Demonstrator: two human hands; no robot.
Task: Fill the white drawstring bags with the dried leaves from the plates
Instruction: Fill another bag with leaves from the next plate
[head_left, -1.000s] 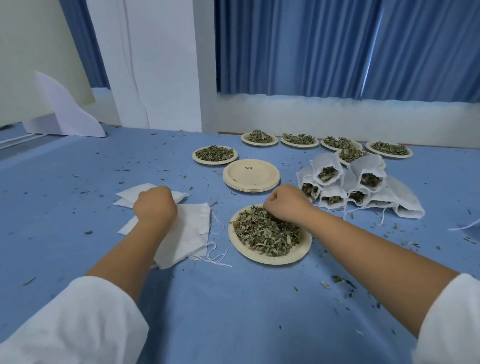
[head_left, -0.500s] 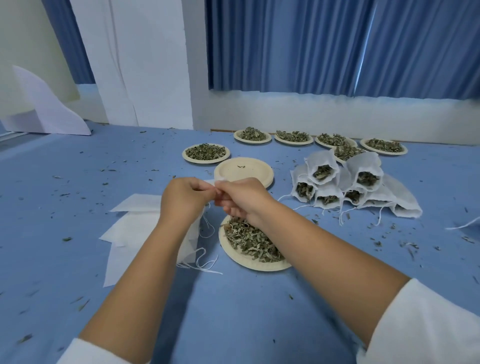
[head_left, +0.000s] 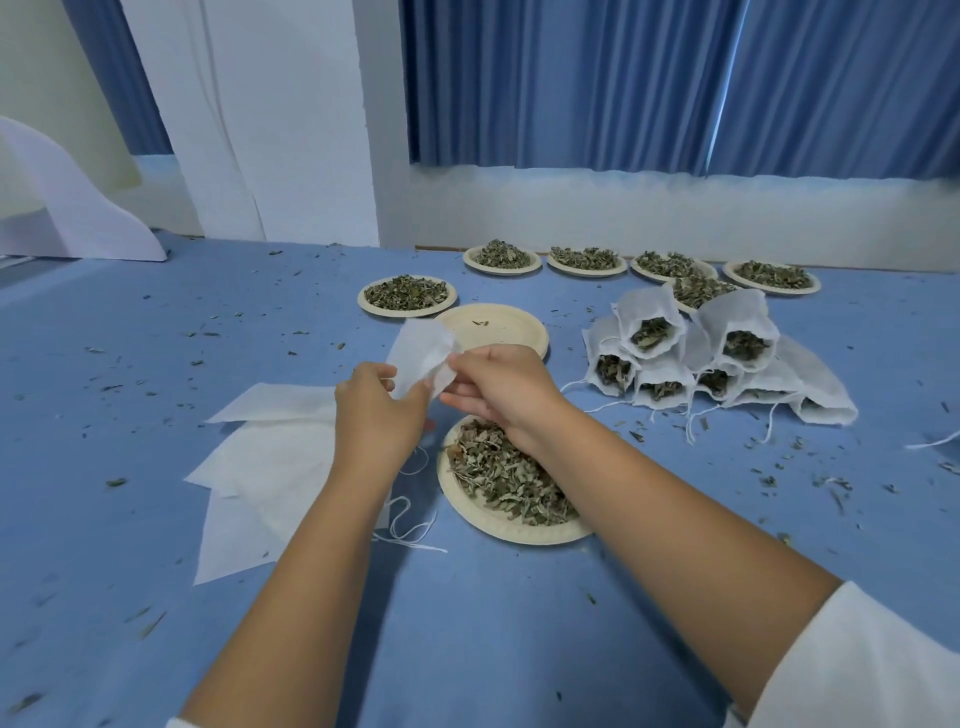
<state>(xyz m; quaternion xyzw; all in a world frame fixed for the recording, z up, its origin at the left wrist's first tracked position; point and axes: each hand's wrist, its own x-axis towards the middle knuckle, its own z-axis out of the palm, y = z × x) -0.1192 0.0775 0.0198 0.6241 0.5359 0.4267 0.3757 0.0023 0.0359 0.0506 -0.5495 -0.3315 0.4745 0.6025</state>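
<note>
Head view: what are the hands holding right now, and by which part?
One white drawstring bag, held up off the table. The left hand and right hand each pinch its lower end, one on each side.

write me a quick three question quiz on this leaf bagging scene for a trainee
1. True or false: the left hand and the right hand both hold the small white mesh drawstring bag in the air.
2. Where do the flat empty white bags lie? A) left of the near round beige plate of dried leaves; B) stacked on that plate; C) hung on the blue curtain.
3. Short answer: are the mouths of the piled filled white bags open or drawn shut?
Key: 1 true; 2 A; 3 open, leaves show inside.
</note>
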